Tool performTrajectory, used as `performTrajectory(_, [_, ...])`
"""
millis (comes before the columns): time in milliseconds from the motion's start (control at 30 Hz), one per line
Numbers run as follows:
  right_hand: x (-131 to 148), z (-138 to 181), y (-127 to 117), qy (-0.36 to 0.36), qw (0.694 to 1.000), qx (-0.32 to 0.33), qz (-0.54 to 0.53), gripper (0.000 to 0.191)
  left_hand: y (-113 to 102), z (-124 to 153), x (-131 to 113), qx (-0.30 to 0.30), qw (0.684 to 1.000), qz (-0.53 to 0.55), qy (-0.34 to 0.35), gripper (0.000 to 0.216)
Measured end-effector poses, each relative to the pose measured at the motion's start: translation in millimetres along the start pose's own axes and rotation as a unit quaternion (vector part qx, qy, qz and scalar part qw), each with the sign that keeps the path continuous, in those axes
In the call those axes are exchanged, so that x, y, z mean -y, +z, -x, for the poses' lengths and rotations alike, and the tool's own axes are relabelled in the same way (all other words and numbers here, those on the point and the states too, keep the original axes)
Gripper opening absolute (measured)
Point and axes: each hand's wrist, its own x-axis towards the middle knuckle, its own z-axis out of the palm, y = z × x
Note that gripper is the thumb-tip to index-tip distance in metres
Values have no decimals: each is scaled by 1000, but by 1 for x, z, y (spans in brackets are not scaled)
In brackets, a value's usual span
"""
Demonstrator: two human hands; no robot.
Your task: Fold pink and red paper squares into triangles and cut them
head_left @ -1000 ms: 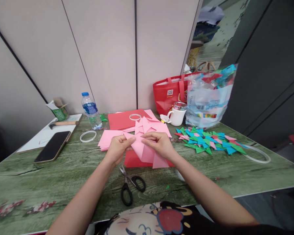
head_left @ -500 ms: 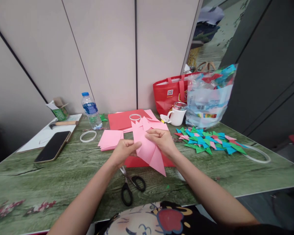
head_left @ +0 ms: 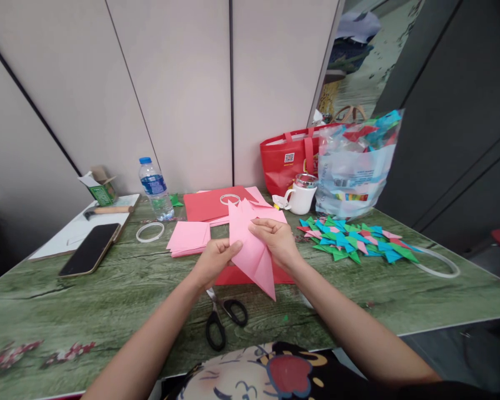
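Observation:
A folded piece of pink paper point(head_left: 254, 259) is held up between both hands, its pointed corners at the top and one long point hanging down. My left hand point(head_left: 217, 256) pinches its left edge, thumb on the near face. On the right side, the thumb and fingers of my right hand point(head_left: 276, 239) grip the same paper. Beneath it lies red paper point(head_left: 232, 276), mostly covered. Black-handled scissors point(head_left: 220, 321) rest on the table just below my left hand, their blade tips hidden. Left of the held paper sits a stack of pink squares point(head_left: 188, 238).
Behind my hands are red sheets point(head_left: 204, 205) with a white ring point(head_left: 230, 199). At left stand a water bottle point(head_left: 155, 191), phone point(head_left: 90, 250) and hammer point(head_left: 110, 210). At right are a white mug point(head_left: 301, 195), plastic bag point(head_left: 352, 178), red bag point(head_left: 277, 161) and folded paper pieces point(head_left: 354, 239).
The pink paper has turned slightly between my hands: its top has shifted right and its lower point left. Both hands keep their grip.

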Motion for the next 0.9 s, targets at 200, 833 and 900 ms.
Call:
performTrajectory(200, [-3,1,2,1,1000,-13,-13,34,-1,-1,1,-17,999,26,-7,30])
performTrajectory(833, [3,4,4,4,999,48,11,30,-3,0,-3,-64,998,23,13,28])
performTrajectory(900, [6,4,2,12,996,85,34,32,-4,1,-4,-46,999,4,-5,30])
